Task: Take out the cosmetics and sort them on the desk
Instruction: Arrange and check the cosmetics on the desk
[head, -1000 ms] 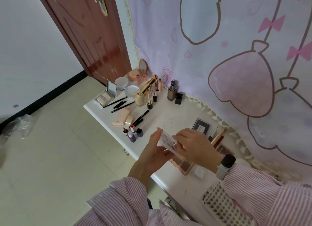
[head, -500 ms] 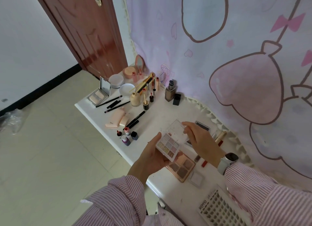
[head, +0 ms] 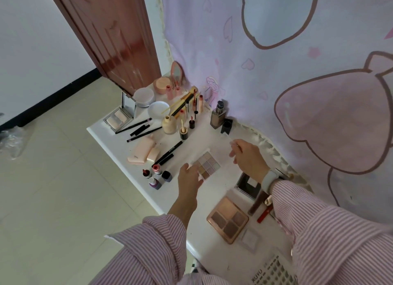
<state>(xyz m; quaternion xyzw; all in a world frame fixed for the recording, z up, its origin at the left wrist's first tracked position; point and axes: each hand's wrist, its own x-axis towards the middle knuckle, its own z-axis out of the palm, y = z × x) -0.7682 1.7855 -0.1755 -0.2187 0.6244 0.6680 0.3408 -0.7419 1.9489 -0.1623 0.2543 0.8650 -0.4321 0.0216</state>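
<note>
- Nine-pan eyeshadow palette [head: 205,165]: lifted in both hands half a second ago, now set flat on white desk [head: 119,144], beside black pencils.
- Left hand [head: 190,179]: fingers relaxed, touching palette's near edge.
- Right hand [head: 247,157]: withdrawn, pinching clear lid [head: 227,136].
- Palette placement judged complete.
</note>
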